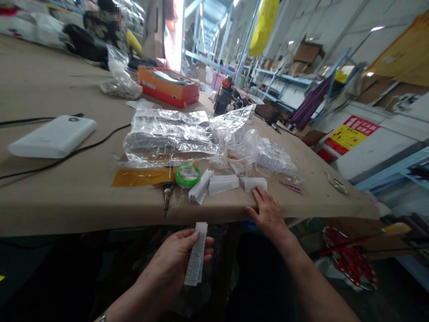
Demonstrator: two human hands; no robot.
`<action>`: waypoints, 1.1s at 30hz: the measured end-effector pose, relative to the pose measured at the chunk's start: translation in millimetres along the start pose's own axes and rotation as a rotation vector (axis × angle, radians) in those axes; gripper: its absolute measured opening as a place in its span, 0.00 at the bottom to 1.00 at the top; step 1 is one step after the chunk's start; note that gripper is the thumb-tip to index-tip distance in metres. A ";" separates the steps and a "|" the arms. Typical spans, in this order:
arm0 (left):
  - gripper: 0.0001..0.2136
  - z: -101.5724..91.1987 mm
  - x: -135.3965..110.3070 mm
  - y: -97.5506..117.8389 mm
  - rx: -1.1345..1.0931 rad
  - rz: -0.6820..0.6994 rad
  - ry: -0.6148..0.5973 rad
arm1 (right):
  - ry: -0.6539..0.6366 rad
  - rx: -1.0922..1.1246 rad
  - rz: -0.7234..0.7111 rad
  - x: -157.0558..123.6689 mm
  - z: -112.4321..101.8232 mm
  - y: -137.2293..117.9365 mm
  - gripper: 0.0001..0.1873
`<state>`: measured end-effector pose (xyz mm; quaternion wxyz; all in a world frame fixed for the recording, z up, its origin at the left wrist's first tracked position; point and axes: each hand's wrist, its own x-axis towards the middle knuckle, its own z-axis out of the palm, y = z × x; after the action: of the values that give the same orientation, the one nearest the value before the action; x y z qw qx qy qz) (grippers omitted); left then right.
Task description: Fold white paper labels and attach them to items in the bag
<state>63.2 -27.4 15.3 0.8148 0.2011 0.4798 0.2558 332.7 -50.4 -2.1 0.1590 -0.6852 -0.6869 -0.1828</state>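
Observation:
My left hand (pixel 181 250) pinches a few narrow printed label strips (pixel 196 257) between thumb and fingers, just in front of the table edge. My right hand (pixel 268 213) reaches onto the table, its fingertips on the near side of a small stack of white labels (pixel 254 184); its fingers are stretched out. Left of that lie another label stack (pixel 224 184) and a fanned, slanted label bundle (pixel 201 187). Beside them sit a green-rimmed tape roll (pixel 188 175) and a soldering-iron-like tool (pixel 167 192), its tip towards me.
Clear plastic bags (pixel 170 132) with packed contents lie behind the labels. Pink tweezers (pixel 291 186) and small snips (pixel 336 184) are to the right. At left are a white power bank (pixel 55 136) and a black cable. An orange box (pixel 169 87) and a bottle (pixel 224 96) stand farther back.

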 end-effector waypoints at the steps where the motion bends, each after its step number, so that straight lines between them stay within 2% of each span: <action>1: 0.02 -0.1 0.1 -0.7 0.008 0.001 0.005 | -0.013 0.010 -0.028 -1.5 0.6 3.5 0.28; 6: 0.03 0.4 -1.1 -0.4 0.039 0.002 0.035 | 0.099 0.285 -0.097 -9.5 -2.5 8.9 0.09; 9: 0.03 1.8 -2.3 0.5 0.043 0.001 0.034 | 0.166 0.434 -0.066 -12.4 -7.0 -1.1 0.07; 13: 0.03 3.7 -3.8 -0.5 0.017 0.008 0.017 | 0.245 0.678 -0.031 -19.0 -17.1 -50.0 0.06; 16: 0.04 3.4 -3.3 -2.6 -0.057 0.040 -0.067 | 0.189 0.822 -0.259 -24.5 -22.2 -96.6 0.08; 18: 0.03 1.5 -2.5 -3.7 -0.105 0.081 -0.124 | 0.153 0.799 -0.412 -26.6 -21.0 -119.9 0.07; 21: 0.03 -3.4 -1.5 -4.3 -0.148 0.141 -0.123 | 0.141 0.707 -0.528 -27.2 -14.1 -137.1 0.06; 26: 0.02 -10.0 -0.8 -4.4 -0.170 0.175 -0.133 | 0.080 0.596 -0.567 -27.3 -7.8 -139.0 0.06; 33: 0.04 -9.8 -2.7 -5.0 -0.222 0.184 -0.066 | 0.025 0.547 -0.568 -26.8 -11.1 -142.5 0.08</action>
<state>54.6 -32.1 9.8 0.8203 0.1614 0.4012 0.3743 190.2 -78.5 -9.6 0.2870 -0.3982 -0.8704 -0.0381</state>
